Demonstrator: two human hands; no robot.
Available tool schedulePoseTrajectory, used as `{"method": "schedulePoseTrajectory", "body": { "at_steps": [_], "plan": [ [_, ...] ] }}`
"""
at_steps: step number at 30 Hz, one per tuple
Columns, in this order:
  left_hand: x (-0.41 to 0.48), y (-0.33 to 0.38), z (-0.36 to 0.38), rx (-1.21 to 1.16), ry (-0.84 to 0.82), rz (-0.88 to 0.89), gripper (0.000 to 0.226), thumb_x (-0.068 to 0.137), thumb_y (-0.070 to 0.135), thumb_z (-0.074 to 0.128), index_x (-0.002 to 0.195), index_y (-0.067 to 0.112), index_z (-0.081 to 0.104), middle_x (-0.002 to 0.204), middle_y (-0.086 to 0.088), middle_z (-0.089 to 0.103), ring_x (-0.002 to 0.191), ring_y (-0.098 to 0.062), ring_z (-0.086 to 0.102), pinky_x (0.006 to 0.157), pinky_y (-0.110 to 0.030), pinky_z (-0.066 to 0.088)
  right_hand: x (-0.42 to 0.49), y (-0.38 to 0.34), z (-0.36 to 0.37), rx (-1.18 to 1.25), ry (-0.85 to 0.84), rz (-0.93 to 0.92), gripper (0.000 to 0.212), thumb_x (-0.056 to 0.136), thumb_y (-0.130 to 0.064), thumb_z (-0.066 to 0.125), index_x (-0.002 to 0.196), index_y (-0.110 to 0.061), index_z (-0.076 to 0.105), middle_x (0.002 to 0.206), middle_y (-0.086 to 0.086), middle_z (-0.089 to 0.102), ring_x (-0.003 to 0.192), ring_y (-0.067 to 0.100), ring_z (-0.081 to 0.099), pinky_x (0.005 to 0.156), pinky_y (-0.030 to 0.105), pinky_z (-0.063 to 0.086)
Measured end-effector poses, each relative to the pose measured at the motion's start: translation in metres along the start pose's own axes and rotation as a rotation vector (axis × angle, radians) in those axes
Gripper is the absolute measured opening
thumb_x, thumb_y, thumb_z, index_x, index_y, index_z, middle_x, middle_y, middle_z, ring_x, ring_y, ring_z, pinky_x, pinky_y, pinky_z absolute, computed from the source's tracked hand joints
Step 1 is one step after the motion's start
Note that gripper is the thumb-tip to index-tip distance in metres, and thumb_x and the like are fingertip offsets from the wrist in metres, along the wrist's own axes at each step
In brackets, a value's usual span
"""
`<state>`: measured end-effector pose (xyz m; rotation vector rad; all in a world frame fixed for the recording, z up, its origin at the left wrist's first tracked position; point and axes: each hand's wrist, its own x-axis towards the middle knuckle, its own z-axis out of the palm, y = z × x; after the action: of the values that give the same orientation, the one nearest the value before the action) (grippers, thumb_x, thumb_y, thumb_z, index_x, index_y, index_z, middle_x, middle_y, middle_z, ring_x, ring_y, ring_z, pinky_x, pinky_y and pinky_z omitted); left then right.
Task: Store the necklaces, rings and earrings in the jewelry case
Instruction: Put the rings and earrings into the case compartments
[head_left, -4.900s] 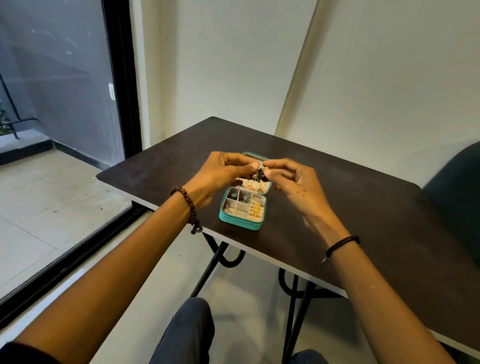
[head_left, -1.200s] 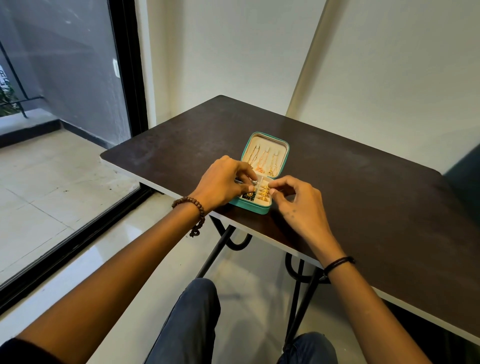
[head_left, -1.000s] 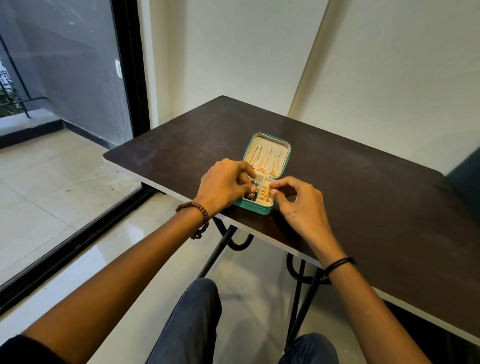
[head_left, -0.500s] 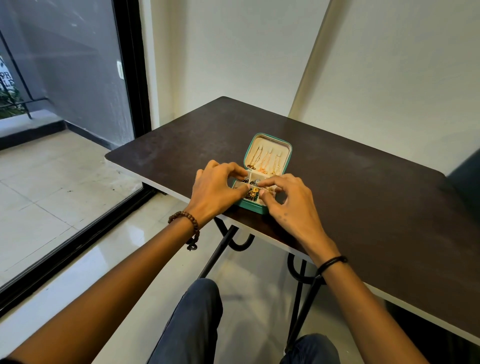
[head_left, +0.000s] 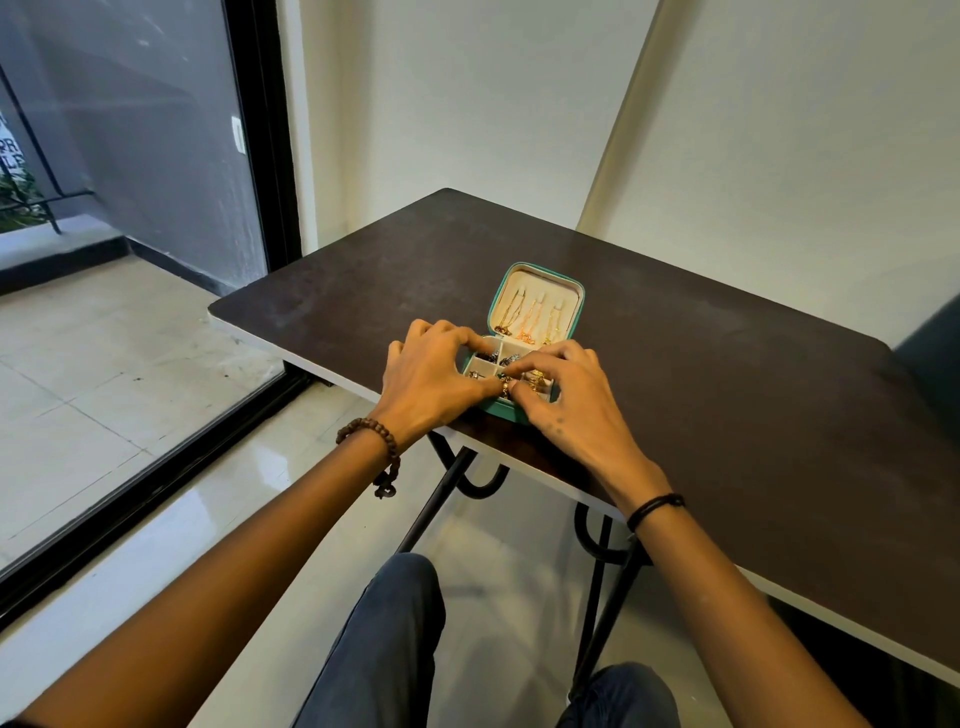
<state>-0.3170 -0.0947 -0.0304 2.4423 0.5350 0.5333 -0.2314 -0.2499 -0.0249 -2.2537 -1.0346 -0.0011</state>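
A small teal jewelry case (head_left: 579, 306) lies open near the front edge of the dark table (head_left: 727, 364). Thin necklaces (head_left: 530, 322) hang inside its cream lid. Its divided tray holds small dark and silver pieces (head_left: 493, 358) and gold rings (head_left: 537, 379). My left hand (head_left: 431, 379) rests over the tray's left side with thumb and forefinger curled over a front compartment. My right hand (head_left: 566, 400) meets it there, and the fingertips of both pinch a small gold and dark piece (head_left: 505, 387). The front wall of the case is partly hidden by my hands.
White walls stand behind the table. A black-framed glass door (head_left: 260, 156) is on the left, with tiled floor beyond. A dark chair edge (head_left: 930, 358) shows at the far right. My knees are below the table's front edge, beside its black metal legs (head_left: 602, 597).
Earlier both hands held a small dark piece up above the case. They have come down onto the tray, and the fingertips now meet over a front compartment.
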Motion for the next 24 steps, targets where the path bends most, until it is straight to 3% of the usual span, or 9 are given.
{"method": "schedulePoseTrajectory", "body": {
  "at_steps": [9, 17, 21, 24],
  "plan": [
    [0.0026, -0.0008, 0.005, 0.143, -0.021, 0.084, 0.049, 0.087, 0.058, 0.061, 0.127, 0.03, 0.065, 0.14, 0.006, 0.046, 0.129, -0.016, 0.028, 0.092, -0.03, 0.023, 0.0009, -0.0008, -0.0011, -0.042, 0.0, -0.043, 0.021, 0.095, -0.028, 0.066, 0.115, -0.026, 0.072, 0.123, -0.002, 0.048, 0.12, 0.012, 0.037, 0.077, 0.011, 0.032],
    [0.0052, -0.002, 0.0072, 0.051, -0.037, 0.061, 0.049, 0.088, 0.059, 0.058, 0.125, 0.028, 0.067, 0.136, 0.004, 0.045, 0.128, -0.016, 0.025, 0.093, -0.03, 0.02, 0.0009, 0.0009, 0.0002, -0.052, -0.018, -0.039, 0.021, 0.097, -0.03, 0.063, 0.114, -0.024, 0.072, 0.126, 0.0, 0.048, 0.122, 0.012, 0.036, 0.075, 0.009, 0.031],
    [0.0021, -0.0033, 0.0076, -0.004, -0.029, 0.068, 0.037, 0.095, 0.046, 0.055, 0.127, 0.03, 0.065, 0.136, 0.004, 0.046, 0.128, -0.015, 0.025, 0.095, -0.032, 0.021, 0.0009, 0.0028, 0.0014, -0.014, 0.01, -0.035, 0.019, 0.096, -0.029, 0.065, 0.112, -0.024, 0.073, 0.126, -0.002, 0.049, 0.123, 0.01, 0.037, 0.075, 0.009, 0.033],
    [-0.0009, -0.0078, 0.0048, -0.175, 0.049, 0.026, 0.03, 0.099, 0.032, 0.05, 0.124, 0.029, 0.066, 0.133, 0.004, 0.049, 0.123, -0.009, 0.026, 0.106, -0.039, 0.026, -0.0016, 0.0065, 0.0008, 0.062, 0.075, -0.028, 0.017, 0.096, -0.027, 0.065, 0.111, -0.024, 0.073, 0.125, -0.004, 0.052, 0.124, 0.01, 0.042, 0.085, 0.019, 0.049]
  ]
}}
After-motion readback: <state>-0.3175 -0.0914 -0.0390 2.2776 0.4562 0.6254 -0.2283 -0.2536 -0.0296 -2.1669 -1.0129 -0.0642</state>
